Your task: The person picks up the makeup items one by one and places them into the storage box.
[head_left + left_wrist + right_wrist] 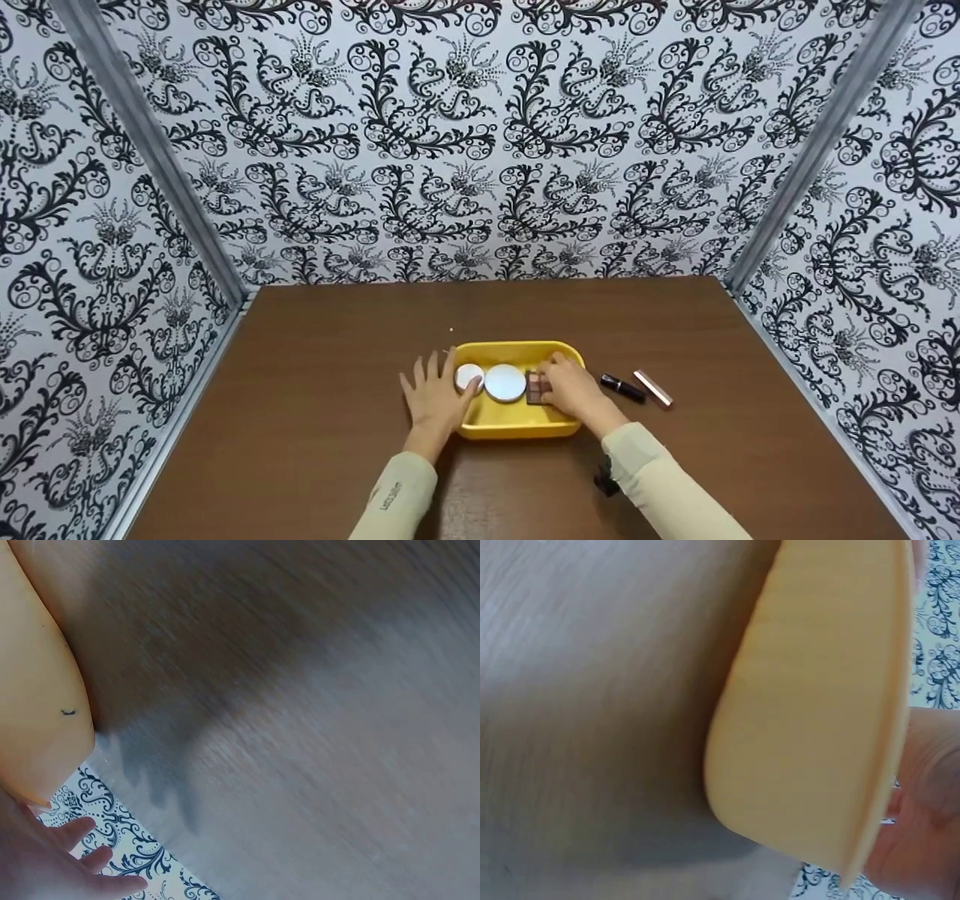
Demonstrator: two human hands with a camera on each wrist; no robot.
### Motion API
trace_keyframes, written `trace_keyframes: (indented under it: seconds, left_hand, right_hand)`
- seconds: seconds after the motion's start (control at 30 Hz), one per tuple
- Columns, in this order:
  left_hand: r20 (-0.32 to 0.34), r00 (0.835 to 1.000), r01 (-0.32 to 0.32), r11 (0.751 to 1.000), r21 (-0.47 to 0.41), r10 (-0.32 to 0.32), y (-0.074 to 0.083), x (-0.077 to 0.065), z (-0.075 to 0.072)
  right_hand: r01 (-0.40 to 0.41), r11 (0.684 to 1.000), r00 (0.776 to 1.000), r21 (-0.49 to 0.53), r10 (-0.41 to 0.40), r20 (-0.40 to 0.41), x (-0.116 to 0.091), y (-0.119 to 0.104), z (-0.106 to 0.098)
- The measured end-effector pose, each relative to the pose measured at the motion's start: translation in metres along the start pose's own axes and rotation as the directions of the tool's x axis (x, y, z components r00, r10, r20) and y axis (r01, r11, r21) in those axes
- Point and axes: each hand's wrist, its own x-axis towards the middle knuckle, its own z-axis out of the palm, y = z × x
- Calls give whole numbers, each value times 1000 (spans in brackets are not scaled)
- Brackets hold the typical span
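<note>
A yellow tray (pixel 517 431) stands on the table in the head view, holding a small white round case (pixel 469 377), a larger white round case (pixel 505 383) and an eyeshadow palette (pixel 534 388). My left hand (pixel 437 397) lies over the tray's left rim with its fingers spread, the thumb reaching over the small case. At the tray's right end my right hand (pixel 570 384) grips the palette's right side with bent fingers, hiding part of it. Both wrist views show the tray's outer wall (pixel 810 705) up close. Several left fingers (pixel 97 859) show beneath the tray's edge.
Right of the tray, a black cosmetic tube (pixel 623 388) and a slim pink-and-white tube (pixel 653 388) lie on the brown table (pixel 337 352). Patterned walls (pixel 465 150) enclose the back and both sides. A small black object (pixel 606 480) shows beside the right sleeve.
</note>
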Motion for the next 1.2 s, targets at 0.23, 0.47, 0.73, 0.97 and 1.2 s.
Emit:
trace_keyframes:
  seconds: [0.23, 0.47, 0.73, 0.97, 1.2]
  left_hand:
    - [10, 1000, 6, 1000, 4, -6, -2, 1, 2]
    - [17, 1000, 10, 1000, 7, -10, -1, 0, 2]
    - [24, 1000, 8, 1000, 4, -8, 0, -1, 1]
    - [14, 1000, 3, 1000, 2, -3, 0, -1, 1]
    - [19, 1000, 4, 1000, 14, -4, 0, 0, 1]
  right_hand:
    - [8, 1000, 998, -9, -8, -57, -1, 2, -21]
    - [1, 1000, 987, -18, -4, -159, -3, 19, -37]
    - [-63, 998, 983, 31, 67, -170, -10, 48, -40]
    - [-124, 992, 983, 23, 126, -134, -20, 74, -33]
    - [-157, 988, 982, 8, 157, -108, -33, 94, -29]
